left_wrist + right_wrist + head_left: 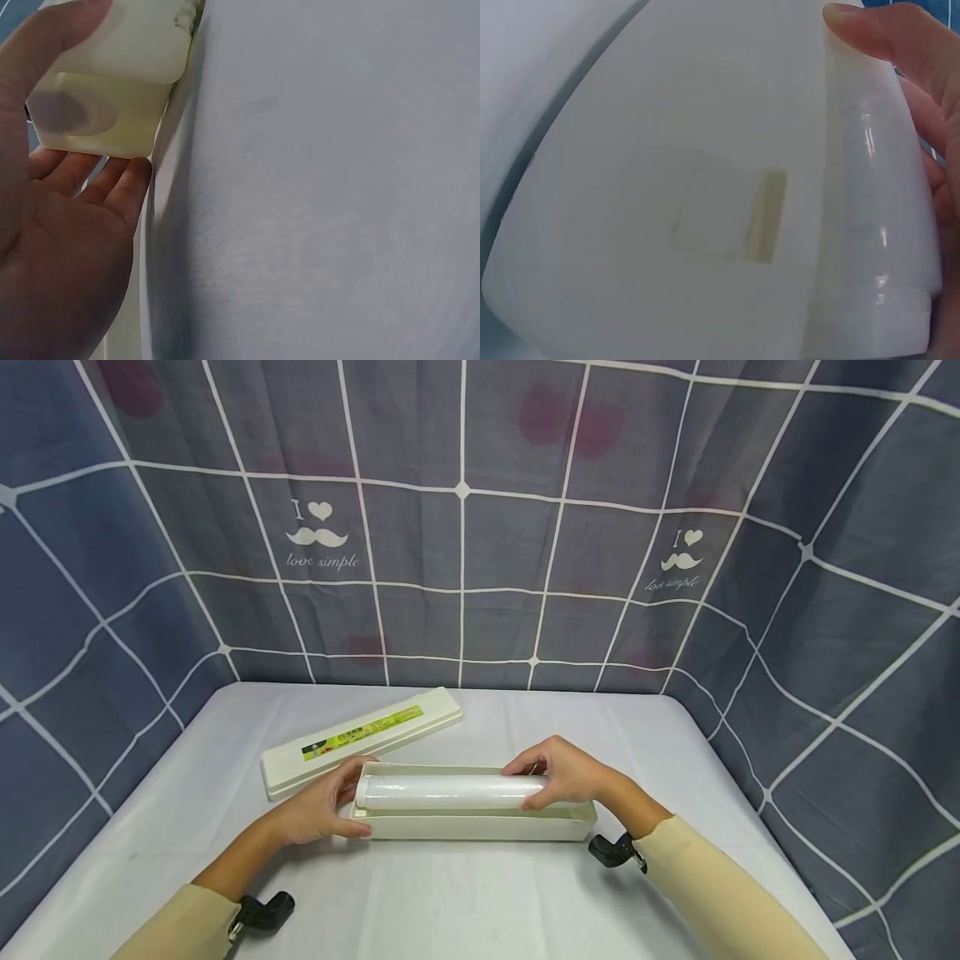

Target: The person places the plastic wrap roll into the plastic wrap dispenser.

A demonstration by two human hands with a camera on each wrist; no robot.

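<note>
A cream plastic cling film box (472,828) lies lengthwise on the white-covered table, its top open. Inside it sits a shiny roll of cling film (450,792), also visible along the box in the right wrist view. My left hand (318,806) grips the box's left end, thumb at the front and fingers behind; the left wrist view shows this end (112,112) up close. My right hand (566,774) holds the roll near its right end, thumb in front and fingers over the back. Part of the roll's right end is hidden by that hand.
Behind the box, to the left, a long cream lid (405,739) with a green-yellow label lies at a slant. A grey checked curtain (420,535) surrounds the table (480,902) at the back and sides. Black camera mounts are strapped to both wrists.
</note>
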